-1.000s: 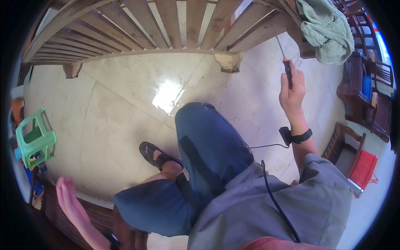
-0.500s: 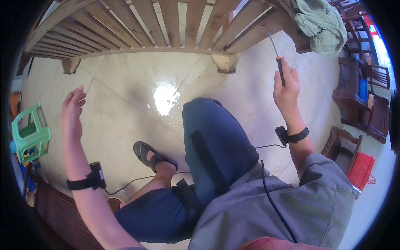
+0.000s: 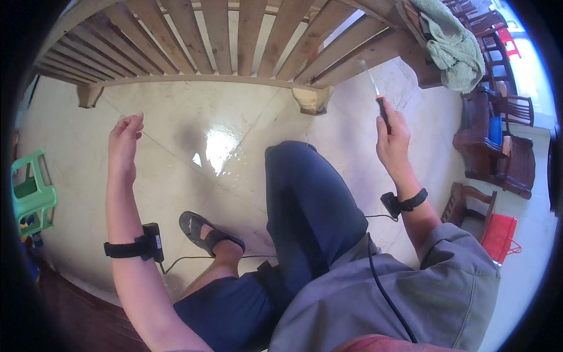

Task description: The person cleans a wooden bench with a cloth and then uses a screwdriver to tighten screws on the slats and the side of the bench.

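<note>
My right hand (image 3: 393, 141) is closed round the black and orange handle of a screwdriver (image 3: 382, 108). Its metal shaft points up and away, with the tip in front of a slatted wooden bench (image 3: 252, 80); whether they touch, I cannot tell. Over on the left, my left hand (image 3: 124, 144) is raised with its fingers curled together. A faint bit of something pale shows by its fingertips, too small to name. The bench's slats and two of its short feet are in view ahead of me.
A grey-green towel (image 3: 454, 53) hangs over the bench's right end. Wet patches shine on the tiled floor (image 3: 234, 111). A green plastic stool (image 3: 35, 202) stands at left; dark wooden chairs (image 3: 498, 152) and a red box-like thing (image 3: 498, 239) are at right. Black cables run from both wrist straps.
My left hand has moved right, and its fingers have gone from spread to curled. My right hand has shifted slightly left and nearer, still holding the screwdriver. The whole view has shifted a little.
</note>
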Demonstrator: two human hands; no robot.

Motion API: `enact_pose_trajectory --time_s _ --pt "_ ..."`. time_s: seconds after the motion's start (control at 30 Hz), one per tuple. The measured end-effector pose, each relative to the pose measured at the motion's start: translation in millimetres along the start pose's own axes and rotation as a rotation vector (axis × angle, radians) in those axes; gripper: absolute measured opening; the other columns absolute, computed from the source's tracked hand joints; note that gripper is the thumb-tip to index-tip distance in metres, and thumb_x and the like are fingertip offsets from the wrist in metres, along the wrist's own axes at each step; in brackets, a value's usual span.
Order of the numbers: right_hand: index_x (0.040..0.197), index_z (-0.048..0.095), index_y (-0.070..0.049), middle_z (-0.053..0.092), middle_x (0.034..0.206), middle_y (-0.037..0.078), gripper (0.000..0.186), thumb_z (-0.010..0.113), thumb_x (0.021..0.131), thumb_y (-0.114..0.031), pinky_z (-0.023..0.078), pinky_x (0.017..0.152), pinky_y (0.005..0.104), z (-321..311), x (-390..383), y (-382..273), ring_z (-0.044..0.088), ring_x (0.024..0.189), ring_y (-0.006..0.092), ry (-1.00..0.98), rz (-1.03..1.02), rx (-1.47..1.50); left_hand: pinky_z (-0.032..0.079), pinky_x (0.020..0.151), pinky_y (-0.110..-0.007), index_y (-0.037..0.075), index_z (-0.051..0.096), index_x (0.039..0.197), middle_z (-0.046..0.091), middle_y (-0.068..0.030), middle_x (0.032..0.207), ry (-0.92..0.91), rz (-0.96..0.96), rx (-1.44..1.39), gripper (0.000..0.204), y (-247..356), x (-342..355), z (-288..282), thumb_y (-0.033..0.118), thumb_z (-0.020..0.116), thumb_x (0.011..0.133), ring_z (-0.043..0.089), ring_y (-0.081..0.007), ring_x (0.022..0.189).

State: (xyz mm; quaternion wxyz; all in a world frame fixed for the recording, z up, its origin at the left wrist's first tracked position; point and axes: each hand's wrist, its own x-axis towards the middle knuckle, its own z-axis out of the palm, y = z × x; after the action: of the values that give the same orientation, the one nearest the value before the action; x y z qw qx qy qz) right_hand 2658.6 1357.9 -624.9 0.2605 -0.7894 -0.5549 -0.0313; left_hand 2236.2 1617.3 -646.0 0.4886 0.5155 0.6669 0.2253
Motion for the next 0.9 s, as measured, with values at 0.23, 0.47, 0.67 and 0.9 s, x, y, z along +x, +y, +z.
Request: enact_pose_trajectory --time_s 0.23,0.47,0.67,0.9 --pt "0.144 0.024 -0.003 0.047 0.121 0.009 0.055 0.045 0.093 -0.006 0.043 0.074 0.0268 10.8 9.6 -24.7 0.048 0.081 0.0123 0.16 0.023 0.403 0.039 0.08 -0.027 0.0 0.06 0.101 0.058 -0.006 0.092 -0.061 0.002 -0.022 0.038 -36.6 21.3 4.8 0.034 0.063 0.083 0.051 -0.015 0.088" --pt "0.14 0.032 -0.002 0.051 0.104 0.009 0.052 0.047 0.09 -0.003 0.043 0.071 0.0258 22.6 27.3 -53.8 0.048 0.081 0.0145 0.144 -0.019 0.428 0.039 0.079 -0.027 0.001 0.059 0.093 0.056 -0.0045 0.086 -0.044 -0.073 -0.023 0.034 -38.4 12.4 17.2 0.034 0.064 0.082 0.049 -0.0141 0.083" --pt "0.133 0.042 0.002 0.052 0.1 0.014 0.049 0.051 0.085 0.0 0.041 0.083 0.0302 38.0 17.3 -82.5 0.051 0.088 0.0244 -0.094 -0.27 0.302 0.038 0.077 -0.027 0.005 0.058 0.082 0.053 -0.0019 0.079 -0.09 -0.097 -0.041 0.03 -51.3 9.9 11.2 0.034 0.066 0.08 0.046 -0.0134 0.077" --pt "0.142 0.021 0.002 0.047 0.101 0.012 0.058 0.046 0.09 -0.004 0.042 0.078 0.0285 43.4 19.8 -83.7 0.048 0.084 0.0181 -0.024 -0.048 0.337 0.034 0.084 -0.03 0.011 0.054 0.073 0.051 0.0006 0.077 -0.238 -0.065 -0.064 0.029 -36.2 3.5 24.0 0.037 0.066 0.079 0.043 -0.0139 0.082"
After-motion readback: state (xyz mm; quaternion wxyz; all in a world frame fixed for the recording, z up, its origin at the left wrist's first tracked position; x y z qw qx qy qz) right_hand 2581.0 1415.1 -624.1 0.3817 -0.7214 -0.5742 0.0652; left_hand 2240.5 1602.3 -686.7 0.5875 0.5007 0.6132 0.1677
